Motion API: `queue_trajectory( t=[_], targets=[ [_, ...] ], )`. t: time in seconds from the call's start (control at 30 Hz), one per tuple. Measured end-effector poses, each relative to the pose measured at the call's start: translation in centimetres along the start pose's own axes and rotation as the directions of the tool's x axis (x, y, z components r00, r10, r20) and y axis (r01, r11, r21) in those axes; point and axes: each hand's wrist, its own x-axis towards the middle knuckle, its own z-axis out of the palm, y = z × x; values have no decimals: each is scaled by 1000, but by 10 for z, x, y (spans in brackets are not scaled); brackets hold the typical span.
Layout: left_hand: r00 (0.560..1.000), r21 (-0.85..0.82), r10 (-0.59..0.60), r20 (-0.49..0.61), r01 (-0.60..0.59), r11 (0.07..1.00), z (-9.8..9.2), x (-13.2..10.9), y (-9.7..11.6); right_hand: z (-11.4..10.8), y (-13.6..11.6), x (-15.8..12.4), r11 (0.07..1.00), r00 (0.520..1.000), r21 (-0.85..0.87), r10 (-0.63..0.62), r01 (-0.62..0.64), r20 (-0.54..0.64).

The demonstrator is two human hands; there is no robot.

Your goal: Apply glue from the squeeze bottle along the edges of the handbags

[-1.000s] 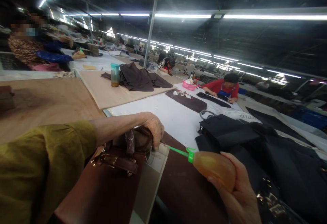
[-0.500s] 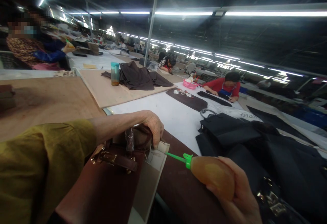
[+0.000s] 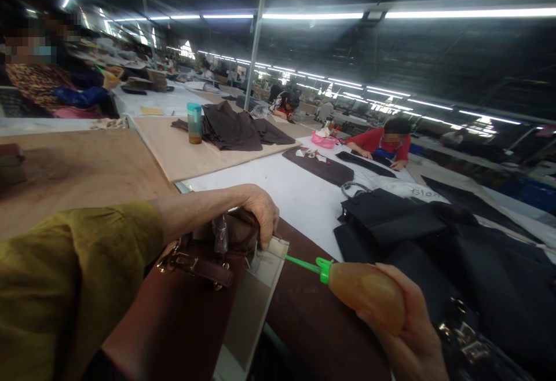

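Bottle (image 3: 369, 294): right of the handbag (image 3: 182, 306), nozzle (image 3: 304, 263) by its side panel (image 3: 249, 306)
Tumbler (image 3: 194, 123): on the board (image 3: 178, 158), left of the cloth heap (image 3: 232, 129)
Basket (image 3: 324, 140): near the table's far edge, behind the flat panel (image 3: 332, 173)
Bag pile (image 3: 403, 224): on the table (image 3: 291, 196), behind the bottle

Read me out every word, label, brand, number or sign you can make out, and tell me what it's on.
No text reads with certainty.
White sheet beside the black bags: dark lettering, too blurred to read.
Small white pieces on the dark brown panel: too small to tell.
Squeeze bottle, brown bag: no lettering visible.
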Motion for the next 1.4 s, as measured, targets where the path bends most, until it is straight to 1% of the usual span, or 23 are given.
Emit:
queue_trajectory(
  t=[0.1,0.17,0.3,0.43,0.53,0.7,0.9,1.07,1.17,1.4],
  targets=[
    [1000,39,1,1,-1,999,-1,1,0,-8,10,3,998,998,-42,-44,46,48],
    [1000,72,12,-21,-10,997,-3,1,2,-10,13,7,995,996,-72,-66,70,54],
    [990,182,48,-130,-24,983,-9,-6,18,-11,16,18,994,998,-90,-59,57,-11],
    [974,371,44,-224,43,928,-15,-9,36,-13,24,32,990,993,-107,-99,91,-67],
    [967,438,37,-254,81,895,-18,-6,40,-12,31,39,990,993,-94,-110,105,-52],
    [962,452,56,-267,74,889,-19,0,35,-4,38,45,986,990,-99,-138,134,-32],
    [939,508,114,-325,72,858,-19,5,30,-2,45,43,995,998,-78,-62,62,-4],
    [919,518,145,-366,72,853,-14,12,25,-5,44,43,989,995,-114,-93,89,-30],
    [905,525,160,-394,78,847,-12,14,22,-5,48,47,989,995,-120,-90,84,-39],
    [889,537,191,-416,71,840,-10,17,18,-2,55,48,993,998,-99,-61,63,19]
  ],
)
